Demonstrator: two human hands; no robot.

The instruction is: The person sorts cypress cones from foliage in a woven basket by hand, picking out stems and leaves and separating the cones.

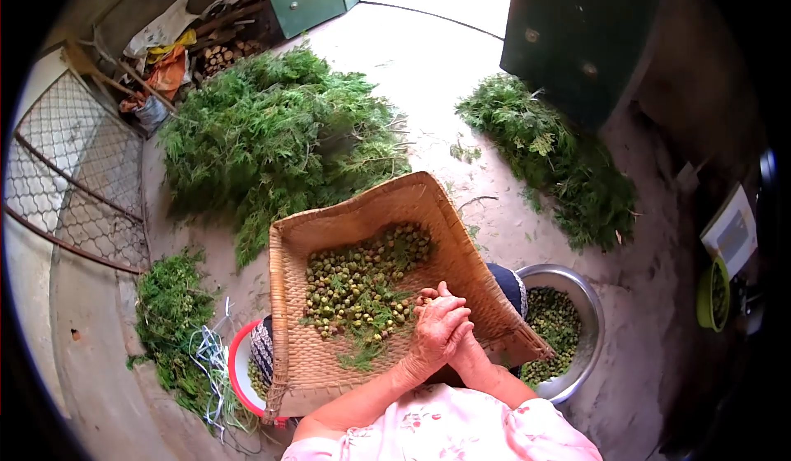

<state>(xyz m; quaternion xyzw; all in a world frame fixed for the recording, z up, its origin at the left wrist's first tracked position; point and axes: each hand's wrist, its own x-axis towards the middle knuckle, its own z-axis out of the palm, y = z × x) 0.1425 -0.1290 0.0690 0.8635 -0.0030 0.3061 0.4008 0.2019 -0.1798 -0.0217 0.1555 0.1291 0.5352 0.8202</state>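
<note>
A woven basket tray (284, 313) rests tilted across my lap. Inside it lies a heap of small round green-brown cones (350, 288), with bits of green sprig (360, 354) among them. Over the right part of this tray, my left hand (437, 333) and my right hand (470, 355) are pressed together, palm against palm, fingers closed over each other. The back of the left hand faces me and covers much of the right. Whatever may lie between the palms is hidden.
A metal basin (595, 321) of cones stands at my right, a red-rimmed basin (237, 362) at my left. Piles of evergreen branches (272, 123) lie ahead, (560, 160) branches ahead right, and cut greenery (173, 304) at left beside pale plastic strips (216, 370). Green doors (577, 41) stand beyond.
</note>
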